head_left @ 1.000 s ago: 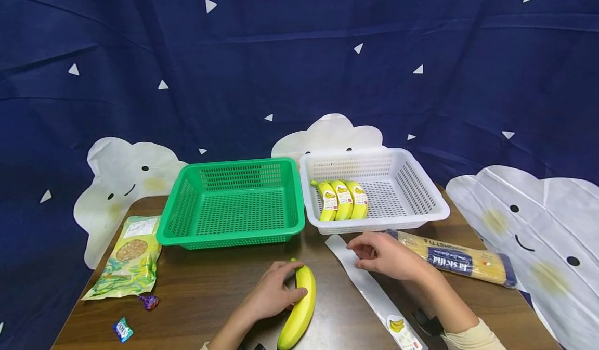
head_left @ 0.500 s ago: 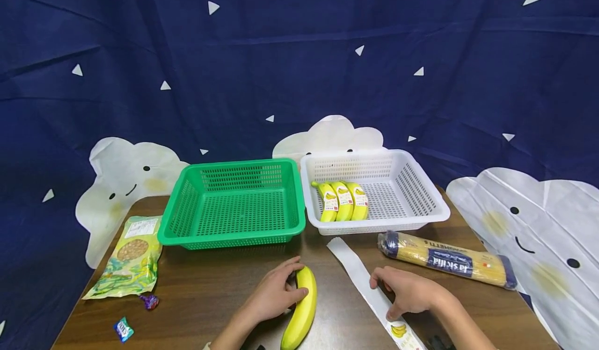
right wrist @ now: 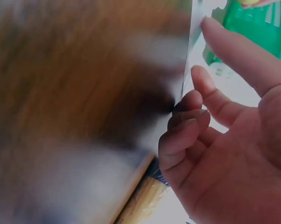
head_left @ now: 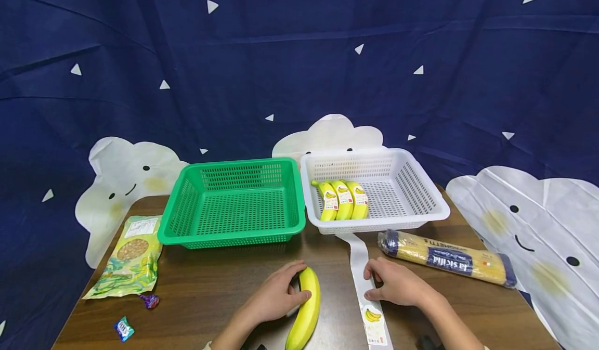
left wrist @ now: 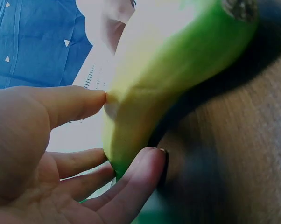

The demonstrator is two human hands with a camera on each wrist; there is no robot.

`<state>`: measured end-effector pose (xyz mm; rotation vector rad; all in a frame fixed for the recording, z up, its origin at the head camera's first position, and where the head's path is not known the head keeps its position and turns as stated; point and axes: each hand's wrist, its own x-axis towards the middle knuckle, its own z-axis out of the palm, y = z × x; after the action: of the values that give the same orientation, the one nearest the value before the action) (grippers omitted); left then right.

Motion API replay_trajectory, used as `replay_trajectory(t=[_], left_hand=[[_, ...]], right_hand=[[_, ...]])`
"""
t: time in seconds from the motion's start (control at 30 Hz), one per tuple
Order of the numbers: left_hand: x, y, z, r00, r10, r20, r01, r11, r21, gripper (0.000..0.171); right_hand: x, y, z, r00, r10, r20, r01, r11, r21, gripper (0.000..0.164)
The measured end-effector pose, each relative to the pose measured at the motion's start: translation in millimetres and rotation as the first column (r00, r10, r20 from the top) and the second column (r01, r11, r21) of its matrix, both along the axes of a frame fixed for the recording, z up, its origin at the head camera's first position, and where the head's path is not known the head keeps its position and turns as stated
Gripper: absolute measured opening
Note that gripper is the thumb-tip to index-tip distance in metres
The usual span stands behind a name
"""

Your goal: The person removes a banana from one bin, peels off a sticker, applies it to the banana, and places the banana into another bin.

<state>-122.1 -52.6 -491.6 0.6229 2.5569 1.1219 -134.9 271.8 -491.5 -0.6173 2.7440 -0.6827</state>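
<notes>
A yellow banana (head_left: 306, 308) lies on the table at front centre. My left hand (head_left: 273, 293) holds it, thumb on the near side and fingertips at its upper end; in the left wrist view, the thumb and fingers meet the banana (left wrist: 136, 107) from both sides. To the right lies a white sticker strip (head_left: 360, 261) with a banana label (head_left: 373, 316) on its near part. My right hand (head_left: 398, 283) touches the strip, with thumb and index fingertip apart on it. The right wrist view shows the remaining fingers (right wrist: 185, 135) loosely curled, and the strip almost edge-on.
Behind are a green basket (head_left: 231, 240) and a white basket (head_left: 383, 224) containing 3 labelled bananas (head_left: 343, 202). A spaghetti pack (head_left: 449, 259) lies right of the strip. On the left lie a snack bag (head_left: 128, 259), a purple candy (head_left: 150, 301) and a blue candy (head_left: 124, 329).
My right hand has come down from beside the spaghetti pack onto the strip. The strip's near part has shifted left and now bends. The banana has slid slightly right with my left hand.
</notes>
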Motion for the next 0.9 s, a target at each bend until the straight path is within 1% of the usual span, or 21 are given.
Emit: replay_trajectory(t=[0.07,0.17,0.27,0.3,0.37,0.43,0.5,0.6,0.7,0.8,0.9], left_hand=[[0.5,0.1,-0.2,1.000,0.001,-0.010,-0.001,1.000,-0.006,0.062],[0.9,-0.1,-0.2,1.000,-0.001,-0.022,0.001,1.000,-0.016,0.062],[0.7,0.0,0.1,1.000,-0.006,-0.019,0.006,1.000,-0.018,0.062],[0.4,0.0,-0.1,1.000,-0.008,-0.019,0.007,1.000,-0.016,0.062],[-0.5,0.0,-0.5,1.000,-0.011,-0.018,0.010,1.000,-0.014,0.062],[-1.3,0.1,-0.6,1.000,-0.011,-0.020,0.011,1.000,-0.015,0.062],[-1.8,0.2,-0.9,1.000,-0.011,-0.024,0.011,1.000,-0.020,0.063],[-1.1,-0.4,-1.4,1.000,-0.004,-0.026,0.003,1.000,-0.028,0.063],[0.6,-1.2,-1.1,1.000,0.003,-0.026,-0.004,0.999,-0.032,0.062],[1.7,-1.1,-0.4,1.000,0.003,-0.030,-0.004,0.999,-0.034,0.062],[1.6,-0.2,0.2,0.999,-0.003,-0.035,0.002,0.999,-0.034,0.062]], right_hand=[[1.8,-0.4,0.6,1.000,0.015,0.009,-0.015,1.000,-0.021,0.036],[8.1,3.3,3.6,0.994,0.090,0.063,-0.084,0.992,-0.092,0.038],[16.8,9.8,6.9,0.975,0.175,0.139,-0.152,0.975,-0.161,0.045],[19.8,11.8,7.5,0.968,0.193,0.162,-0.164,0.970,-0.176,0.049],[24.5,14.0,7.8,0.959,0.215,0.183,-0.179,0.965,-0.192,0.054],[27.8,13.6,7.4,0.961,0.215,0.173,-0.183,0.966,-0.183,0.056],[29.8,11.2,5.9,0.969,0.208,0.132,-0.188,0.970,-0.152,0.055],[30.4,5.4,3.2,0.979,0.197,0.054,-0.192,0.977,-0.091,0.048],[29.2,0.5,1.0,0.981,0.195,0.000,-0.194,0.979,-0.057,0.039],[28.1,-2.0,0.1,0.978,0.206,-0.043,-0.208,0.976,-0.062,0.032],[26.4,-2.9,0.2,0.973,0.221,-0.060,-0.227,0.968,-0.109,0.025]])
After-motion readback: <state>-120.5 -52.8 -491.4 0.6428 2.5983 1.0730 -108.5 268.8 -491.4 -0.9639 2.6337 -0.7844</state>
